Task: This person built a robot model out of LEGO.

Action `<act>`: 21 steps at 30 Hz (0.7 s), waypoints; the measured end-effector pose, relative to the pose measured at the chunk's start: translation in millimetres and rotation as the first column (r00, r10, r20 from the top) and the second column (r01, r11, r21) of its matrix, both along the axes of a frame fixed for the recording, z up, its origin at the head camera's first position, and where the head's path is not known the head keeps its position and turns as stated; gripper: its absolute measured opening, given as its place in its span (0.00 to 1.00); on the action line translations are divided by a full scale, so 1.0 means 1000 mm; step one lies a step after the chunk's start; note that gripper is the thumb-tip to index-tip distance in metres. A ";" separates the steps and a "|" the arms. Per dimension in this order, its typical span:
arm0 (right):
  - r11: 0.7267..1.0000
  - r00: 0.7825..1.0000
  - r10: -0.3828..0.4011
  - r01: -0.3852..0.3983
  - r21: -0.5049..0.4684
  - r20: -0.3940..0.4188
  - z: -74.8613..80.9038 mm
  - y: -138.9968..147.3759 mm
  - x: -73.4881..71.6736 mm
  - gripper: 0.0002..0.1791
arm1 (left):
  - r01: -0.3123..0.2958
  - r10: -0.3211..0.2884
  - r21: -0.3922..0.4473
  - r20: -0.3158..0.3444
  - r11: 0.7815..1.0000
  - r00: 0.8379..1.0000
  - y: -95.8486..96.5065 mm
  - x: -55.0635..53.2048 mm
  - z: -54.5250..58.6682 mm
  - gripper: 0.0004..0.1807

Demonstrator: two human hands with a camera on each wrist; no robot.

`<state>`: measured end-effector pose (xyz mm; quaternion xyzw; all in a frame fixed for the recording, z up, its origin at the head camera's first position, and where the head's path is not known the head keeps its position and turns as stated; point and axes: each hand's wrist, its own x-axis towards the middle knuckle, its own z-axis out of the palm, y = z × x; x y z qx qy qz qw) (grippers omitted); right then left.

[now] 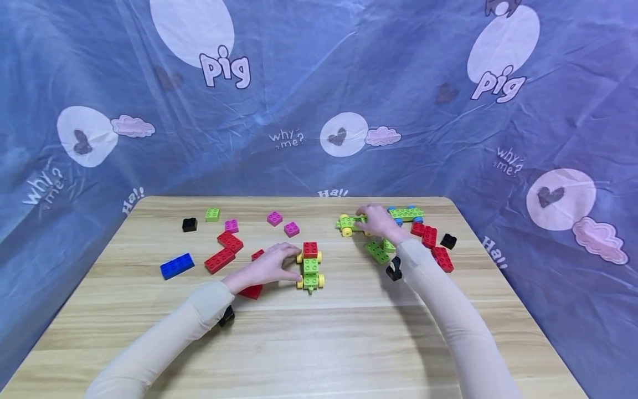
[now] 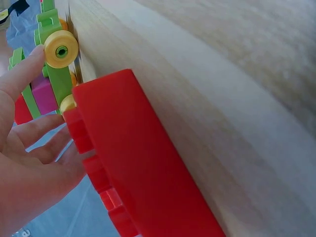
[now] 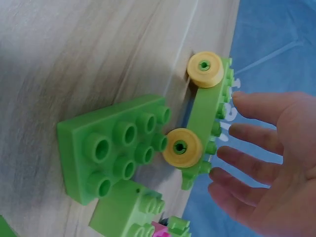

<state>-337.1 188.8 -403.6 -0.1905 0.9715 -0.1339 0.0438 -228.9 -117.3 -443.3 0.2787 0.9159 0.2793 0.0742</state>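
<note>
Left grip point(image 1: 266, 266) spread loosely beside the stacked car point(image 1: 311, 267), thumb at its near yellow wheel point(image 2: 61, 49); my right grip point(image 1: 379, 220) relaxed too, fingers extended at the yellow-wheeled green base point(image 1: 348, 223). Wooden worktop point(image 1: 339, 338) carries it all: car around the middle, that base farther back to its right, blue-wheeled base point(image 1: 407, 214) right of my right grip, blue brick point(image 1: 177, 266) left, small black block point(image 1: 448, 240) far right.
</note>
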 end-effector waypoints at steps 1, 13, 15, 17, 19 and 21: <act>1.000 1.000 0.000 0.000 0.004 -0.001 -0.001 0.000 -0.001 0.23 | 0.000 0.000 -0.002 0.000 1.000 1.000 0.000 0.000 0.000 0.42; 0.999 0.999 0.050 -0.050 0.003 0.002 -0.012 -0.003 -0.005 0.21 | 0.002 -0.002 0.005 -0.029 1.000 1.000 0.001 0.001 0.001 0.42; 0.998 0.998 0.060 -0.060 0.006 0.002 -0.012 -0.004 -0.005 0.20 | 0.001 -0.001 0.008 -0.028 1.000 1.000 0.001 0.001 0.001 0.42; 0.998 0.998 0.067 -0.067 0.003 0.007 -0.012 -0.006 -0.004 0.19 | 0.001 -0.001 0.010 -0.029 1.000 1.000 0.001 0.001 0.001 0.42; 0.997 0.997 0.077 -0.077 -0.003 0.013 -0.011 -0.008 -0.002 0.18 | 0.003 -0.003 0.014 -0.029 1.000 1.000 0.000 0.001 0.000 0.42; 0.996 0.996 0.090 -0.089 -0.016 0.023 -0.010 -0.009 -0.001 0.18 | 0.004 -0.004 0.017 -0.032 1.000 0.999 0.000 0.001 0.001 0.42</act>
